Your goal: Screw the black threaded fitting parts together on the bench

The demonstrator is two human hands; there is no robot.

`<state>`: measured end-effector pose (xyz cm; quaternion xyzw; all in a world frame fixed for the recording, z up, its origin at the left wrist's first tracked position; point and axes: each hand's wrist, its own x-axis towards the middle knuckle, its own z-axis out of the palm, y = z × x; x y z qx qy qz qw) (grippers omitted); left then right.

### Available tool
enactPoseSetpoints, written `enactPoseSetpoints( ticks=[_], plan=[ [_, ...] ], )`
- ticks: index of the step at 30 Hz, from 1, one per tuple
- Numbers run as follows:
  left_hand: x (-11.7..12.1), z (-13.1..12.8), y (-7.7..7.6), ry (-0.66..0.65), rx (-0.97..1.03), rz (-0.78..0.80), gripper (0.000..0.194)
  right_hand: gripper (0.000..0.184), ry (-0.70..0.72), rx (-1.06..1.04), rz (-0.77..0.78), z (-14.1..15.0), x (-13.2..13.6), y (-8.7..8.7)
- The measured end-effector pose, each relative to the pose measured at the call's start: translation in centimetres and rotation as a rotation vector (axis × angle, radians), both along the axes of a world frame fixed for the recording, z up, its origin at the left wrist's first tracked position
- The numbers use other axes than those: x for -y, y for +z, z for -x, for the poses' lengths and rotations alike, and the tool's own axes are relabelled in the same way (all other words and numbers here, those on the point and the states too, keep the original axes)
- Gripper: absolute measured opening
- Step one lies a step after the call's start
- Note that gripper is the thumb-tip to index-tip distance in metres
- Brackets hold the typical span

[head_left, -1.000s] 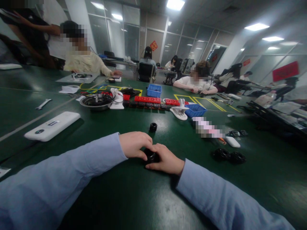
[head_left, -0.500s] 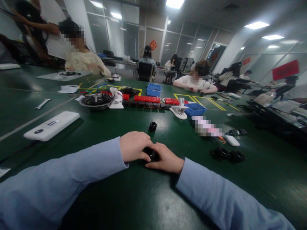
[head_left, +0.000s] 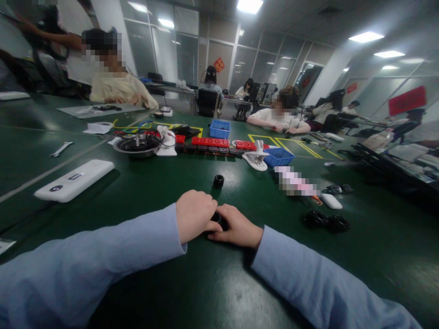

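Just above the green table, my left hand (head_left: pixel 199 214) and my right hand (head_left: pixel 237 226) meet around a black wheel-like part (head_left: pixel 216 218). Its glossy round rim shows between the thumbs; most of it is hidden by the fingers. My right hand grips it from the right side, thumb low and fingers curled around the far side. My left fingers are wrapped over it from the left, the thumb pressed on its near side. Beyond the hands, a smaller black ring-shaped part (head_left: pixel 218 181) stands on the table. Two ribbed black wheels (head_left: pixel 316 219) lie together at the right.
A white power bank (head_left: pixel 75 181) and a wrench (head_left: pixel 61 149) lie to the left. Farther back are a metal bowl (head_left: pixel 135 154), red blocks in a row (head_left: pixel 210 141), white clips (head_left: pixel 255 157) and two blue bins (head_left: pixel 220 129). Several people sit around the room.
My left hand has turned and shifted slightly to the right over the black wheel-like part, its wrist rolling. My right hand stays in place.
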<state>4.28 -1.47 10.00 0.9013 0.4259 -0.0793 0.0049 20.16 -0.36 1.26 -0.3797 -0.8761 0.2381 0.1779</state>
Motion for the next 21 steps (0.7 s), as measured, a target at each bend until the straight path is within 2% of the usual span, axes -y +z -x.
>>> enactPoseSetpoints(
  ticks=[6,12,21],
  plan=[
    [0.7,-0.4,-0.7,0.028,-0.025,-0.066,0.047,0.036,-0.011,0.012,-0.011,0.1,0.0,-0.2],
    [0.8,-0.9,-1.4,0.111,0.021,-0.116,0.058,0.031,-0.005,0.022,-0.007,0.1,0.0,-0.1],
    [0.6,-0.7,-1.5,0.11,-0.012,-0.138,0.059,0.03,-0.014,0.017,-0.005,0.1,0.0,0.0]
  ],
)
